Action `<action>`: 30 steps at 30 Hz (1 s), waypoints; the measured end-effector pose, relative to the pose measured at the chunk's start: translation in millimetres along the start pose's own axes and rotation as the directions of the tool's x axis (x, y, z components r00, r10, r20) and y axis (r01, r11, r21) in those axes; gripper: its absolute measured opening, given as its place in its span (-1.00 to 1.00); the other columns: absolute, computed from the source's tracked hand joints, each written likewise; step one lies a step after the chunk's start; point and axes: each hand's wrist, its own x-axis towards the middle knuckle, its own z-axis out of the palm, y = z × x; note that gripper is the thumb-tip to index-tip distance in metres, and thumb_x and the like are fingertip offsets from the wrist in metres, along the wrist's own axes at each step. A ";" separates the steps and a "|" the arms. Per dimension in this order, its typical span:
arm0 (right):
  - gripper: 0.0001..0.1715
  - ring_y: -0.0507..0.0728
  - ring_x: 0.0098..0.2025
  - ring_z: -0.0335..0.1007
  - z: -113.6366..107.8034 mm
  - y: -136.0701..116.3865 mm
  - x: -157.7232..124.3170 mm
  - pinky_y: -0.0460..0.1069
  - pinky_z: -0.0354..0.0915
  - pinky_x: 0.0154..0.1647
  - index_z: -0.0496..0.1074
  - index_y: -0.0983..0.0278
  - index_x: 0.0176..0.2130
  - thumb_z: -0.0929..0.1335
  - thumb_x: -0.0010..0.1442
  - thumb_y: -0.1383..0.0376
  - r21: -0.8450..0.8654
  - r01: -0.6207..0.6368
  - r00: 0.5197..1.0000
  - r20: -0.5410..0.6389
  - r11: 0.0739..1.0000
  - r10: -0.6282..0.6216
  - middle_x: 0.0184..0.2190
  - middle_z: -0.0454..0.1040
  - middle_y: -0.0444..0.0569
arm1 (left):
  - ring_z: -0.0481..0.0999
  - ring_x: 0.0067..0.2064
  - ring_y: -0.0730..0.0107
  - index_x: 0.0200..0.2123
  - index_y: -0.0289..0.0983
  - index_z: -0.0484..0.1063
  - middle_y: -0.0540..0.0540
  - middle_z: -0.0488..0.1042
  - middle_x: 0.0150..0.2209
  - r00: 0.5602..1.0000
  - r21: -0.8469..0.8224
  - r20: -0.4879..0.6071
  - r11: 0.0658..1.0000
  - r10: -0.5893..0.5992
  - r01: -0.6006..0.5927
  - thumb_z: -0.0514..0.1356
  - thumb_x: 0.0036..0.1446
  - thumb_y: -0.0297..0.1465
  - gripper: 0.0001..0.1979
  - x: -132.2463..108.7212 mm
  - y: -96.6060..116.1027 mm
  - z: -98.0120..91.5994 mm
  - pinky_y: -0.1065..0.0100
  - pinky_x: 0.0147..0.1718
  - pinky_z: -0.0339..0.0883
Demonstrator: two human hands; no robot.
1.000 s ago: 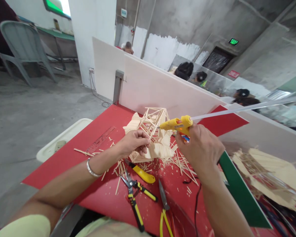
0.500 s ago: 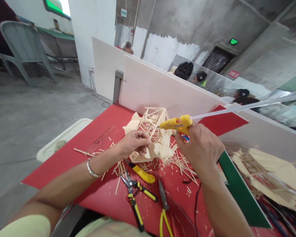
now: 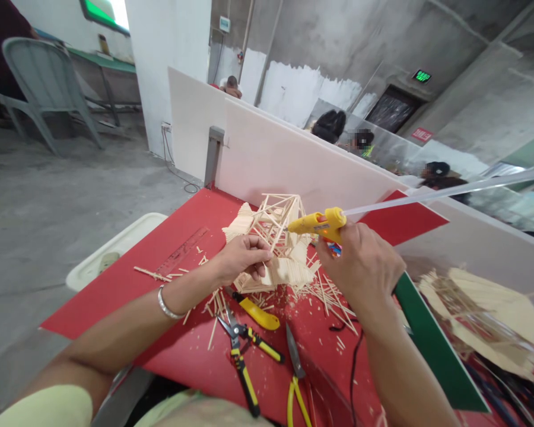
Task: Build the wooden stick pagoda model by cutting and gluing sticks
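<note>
My right hand [image 3: 368, 261] is wrapped round a yellow hot glue gun [image 3: 317, 223] with a long clear glue stick [image 3: 427, 196] coming out of its back. The gun's nozzle points left, at the frame of a model built of thin wooden sticks [image 3: 279, 214]. My left hand [image 3: 245, 257] pinches a thin wooden stick [image 3: 275, 240] at the near side of this frame; whether that stick is joined to the model I cannot tell. Ribbed panels of sticks [image 3: 289, 271] lie around the frame's base.
Loose sticks [image 3: 329, 293] litter the red table [image 3: 178, 332]. Near me lie a yellow utility knife [image 3: 260, 313], yellow-black snips [image 3: 242, 350] and yellow-handled pliers [image 3: 297, 367]. A red ruler [image 3: 182, 252] lies left. A white partition [image 3: 293, 151] borders the far side, people beyond it. A black cord [image 3: 355, 373] runs at right.
</note>
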 end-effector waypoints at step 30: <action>-0.75 0.06 -0.45 0.11 -5.8 3.7 3.0 -0.01 -0.07 -0.44 0.35 0.30 -0.28 0.28 0.21 0.15 -0.020 0.060 0.998 -0.014 0.998 -0.060 -0.49 0.32 -0.08 | 0.49 -0.58 0.51 -0.41 -0.32 0.38 -0.08 0.53 -0.47 1.000 -0.001 -0.026 1.000 0.005 -0.005 0.37 -0.01 -0.39 -0.79 3.4 0.0 1.2 0.49 -0.67 0.32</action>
